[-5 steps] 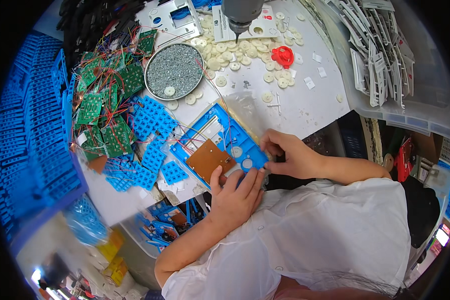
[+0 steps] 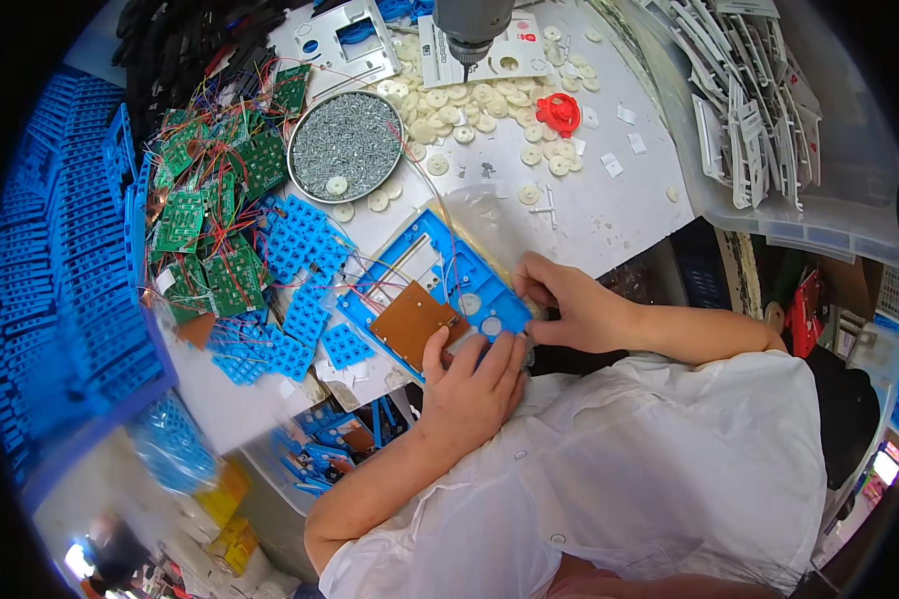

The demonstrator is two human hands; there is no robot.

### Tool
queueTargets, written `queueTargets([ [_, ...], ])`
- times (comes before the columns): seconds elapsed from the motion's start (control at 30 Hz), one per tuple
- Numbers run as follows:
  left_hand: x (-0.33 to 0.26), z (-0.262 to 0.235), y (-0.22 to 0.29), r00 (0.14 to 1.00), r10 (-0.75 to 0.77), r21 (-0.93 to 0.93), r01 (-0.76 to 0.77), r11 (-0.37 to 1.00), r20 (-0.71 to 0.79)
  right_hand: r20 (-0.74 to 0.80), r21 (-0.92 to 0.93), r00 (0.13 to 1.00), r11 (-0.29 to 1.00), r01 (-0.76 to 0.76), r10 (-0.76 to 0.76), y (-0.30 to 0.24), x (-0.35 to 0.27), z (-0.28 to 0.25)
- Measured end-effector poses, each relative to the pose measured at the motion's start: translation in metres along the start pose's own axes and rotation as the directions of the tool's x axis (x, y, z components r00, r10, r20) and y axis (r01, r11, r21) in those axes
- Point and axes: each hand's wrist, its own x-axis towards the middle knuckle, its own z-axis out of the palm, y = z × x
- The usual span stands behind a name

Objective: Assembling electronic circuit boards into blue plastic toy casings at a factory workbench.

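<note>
A shallow blue plastic housing point(image 2: 402, 262) lies tilted at the table's near edge, its inner side up. Over its near left part sits a brown circuit board point(image 2: 417, 321), with thin red and white wires running from the housing. My left hand point(image 2: 469, 389) grips the near rim; its thumb touches the board's edge and its fingers bend over the rim near a round clear window. With thumb and forefinger, my right hand point(image 2: 574, 307) holds the housing's right corner. The palm side of both hands is hidden.
A round metal dish point(image 2: 346, 146) of small screws stands beyond the housing. Green circuit boards point(image 2: 260, 163) with tangled wires and blue keypad sheets point(image 2: 305, 235) lie left. An electric screwdriver point(image 2: 469, 35) hangs over cream discs point(image 2: 454, 100). A clear bin point(image 2: 839, 228) holds white panels at right.
</note>
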Motion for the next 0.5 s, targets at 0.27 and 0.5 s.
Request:
queueTargets([
  [0.27,-0.005,-0.013,-0.009,0.998,-0.058,-0.068,0.055,0.996,-0.040,0.024,-0.007,0.999,1.000,-0.021,0.021,-0.002,0.004,-0.013],
  [0.5,-0.024,-0.022,-0.033,0.938,-0.243,-0.148,0.211,0.966,-0.247,0.139,-0.601,0.765,0.560,0.570,-0.629,-0.036,0.055,-0.015],
])
